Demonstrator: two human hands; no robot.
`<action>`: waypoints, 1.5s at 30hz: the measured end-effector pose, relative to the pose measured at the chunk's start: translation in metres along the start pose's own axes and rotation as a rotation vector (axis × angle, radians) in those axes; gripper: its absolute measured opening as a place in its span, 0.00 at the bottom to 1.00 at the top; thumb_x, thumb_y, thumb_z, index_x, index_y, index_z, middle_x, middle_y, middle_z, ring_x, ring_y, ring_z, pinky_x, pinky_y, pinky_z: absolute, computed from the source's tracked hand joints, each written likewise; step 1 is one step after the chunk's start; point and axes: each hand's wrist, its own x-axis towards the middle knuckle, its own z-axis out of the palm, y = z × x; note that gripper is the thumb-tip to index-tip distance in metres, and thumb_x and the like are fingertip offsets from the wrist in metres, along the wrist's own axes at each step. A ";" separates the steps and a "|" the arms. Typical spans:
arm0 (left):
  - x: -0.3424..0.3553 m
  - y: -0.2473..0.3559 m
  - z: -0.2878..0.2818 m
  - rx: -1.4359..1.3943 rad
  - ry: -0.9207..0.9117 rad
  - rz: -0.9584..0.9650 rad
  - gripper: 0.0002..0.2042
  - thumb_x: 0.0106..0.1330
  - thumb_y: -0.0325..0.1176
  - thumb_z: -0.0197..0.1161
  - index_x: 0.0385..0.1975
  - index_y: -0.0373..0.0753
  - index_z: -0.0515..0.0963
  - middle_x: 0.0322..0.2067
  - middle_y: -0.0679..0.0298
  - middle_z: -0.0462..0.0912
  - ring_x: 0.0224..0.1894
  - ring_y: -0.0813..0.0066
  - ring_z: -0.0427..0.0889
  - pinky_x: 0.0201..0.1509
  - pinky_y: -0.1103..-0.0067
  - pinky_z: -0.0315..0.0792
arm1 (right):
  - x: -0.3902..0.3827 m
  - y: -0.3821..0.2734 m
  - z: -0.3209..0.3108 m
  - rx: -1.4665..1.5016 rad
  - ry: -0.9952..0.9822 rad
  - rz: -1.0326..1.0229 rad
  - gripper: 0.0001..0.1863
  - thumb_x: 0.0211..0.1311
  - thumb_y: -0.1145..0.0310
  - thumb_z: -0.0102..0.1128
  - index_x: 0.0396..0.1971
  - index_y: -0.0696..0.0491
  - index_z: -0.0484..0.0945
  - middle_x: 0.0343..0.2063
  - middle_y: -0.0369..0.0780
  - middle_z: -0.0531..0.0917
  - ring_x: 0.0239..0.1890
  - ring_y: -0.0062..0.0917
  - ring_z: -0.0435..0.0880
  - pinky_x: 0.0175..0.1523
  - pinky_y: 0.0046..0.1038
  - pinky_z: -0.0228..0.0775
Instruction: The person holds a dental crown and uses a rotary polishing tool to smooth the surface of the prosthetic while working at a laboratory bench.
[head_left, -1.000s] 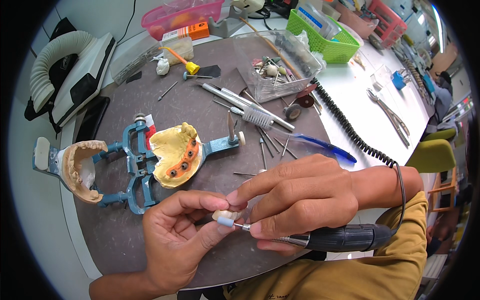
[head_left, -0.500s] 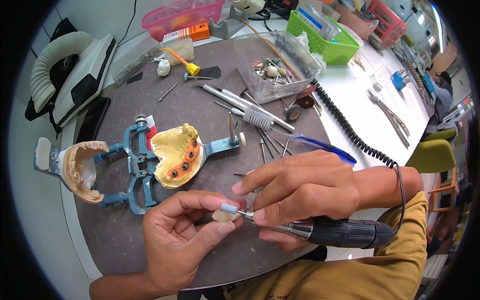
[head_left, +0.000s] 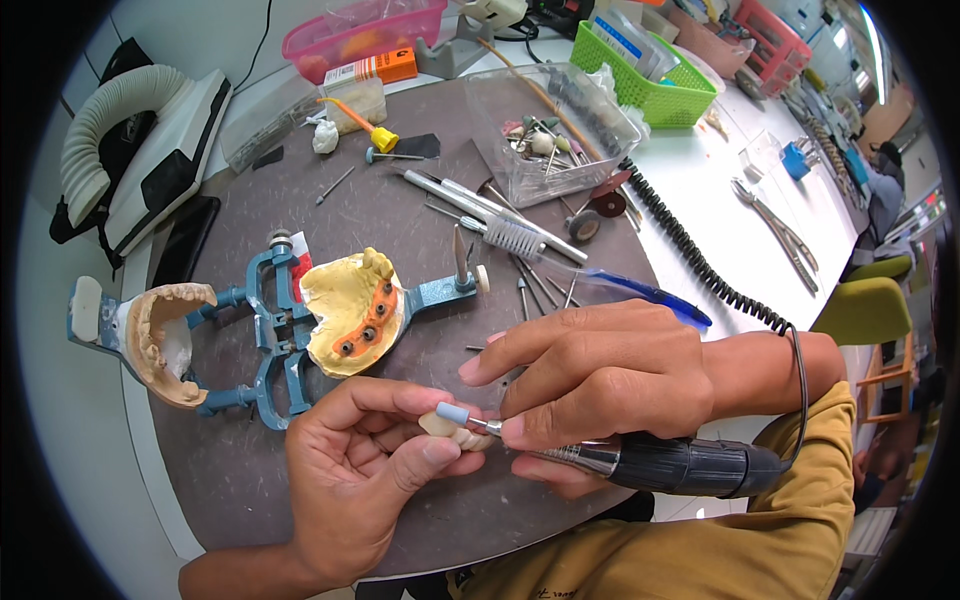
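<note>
Your left hand [head_left: 365, 480], lower centre of the frame: fingers and thumb pinched around a small cream tooth-shaped piece [head_left: 455, 432], held just above the grey tabletop [head_left: 400, 215].

Your right hand [head_left: 600, 380], centre right: clenched around a black and silver rotary handpiece [head_left: 680, 466], index finger stretched forward. The handpiece's small pale blue cylindrical tip [head_left: 451, 413] rests against the top of the cream piece.

A black coiled cord [head_left: 700, 265] runs from the handpiece's rear, around your wrist, toward the upper centre.

Blue dental articulator [head_left: 275, 335], centre left: it carries a yellow plaster cast with an orange strip [head_left: 355, 310] on one side and a beige jaw cast [head_left: 160, 335] at the far left.

Loose burs and metal tools [head_left: 500, 235], centre: scattered beside a clear plastic box [head_left: 545, 130].

Green basket [head_left: 650, 95], upper right. Pink tray [head_left: 365, 30], top centre. White hose unit [head_left: 140, 150], upper left. Metal pliers [head_left: 775, 225], right, on the white surface.
</note>
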 end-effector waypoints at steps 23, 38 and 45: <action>0.003 -0.003 -0.007 -0.022 -0.077 0.054 0.15 0.71 0.22 0.59 0.55 0.26 0.72 0.45 0.48 0.82 0.47 0.64 0.86 0.47 0.75 0.86 | 0.004 -0.003 -0.001 -0.022 0.053 0.023 0.12 0.48 0.79 0.72 0.33 0.59 0.80 0.30 0.42 0.83 0.39 0.36 0.87 0.40 0.30 0.83; 0.001 -0.004 -0.005 -0.072 -0.039 0.029 0.13 0.66 0.19 0.63 0.48 0.28 0.71 0.46 0.48 0.81 0.50 0.61 0.85 0.54 0.67 0.85 | 0.002 -0.007 -0.005 0.082 -0.020 0.091 0.13 0.54 0.77 0.73 0.36 0.60 0.76 0.29 0.46 0.85 0.43 0.46 0.89 0.50 0.44 0.83; 0.001 -0.001 0.001 -0.030 0.004 -0.001 0.17 0.64 0.24 0.69 0.46 0.33 0.68 0.44 0.55 0.80 0.47 0.69 0.85 0.50 0.73 0.87 | 0.003 -0.007 -0.003 0.144 -0.037 0.112 0.12 0.54 0.78 0.72 0.35 0.60 0.78 0.31 0.47 0.86 0.45 0.46 0.88 0.52 0.45 0.82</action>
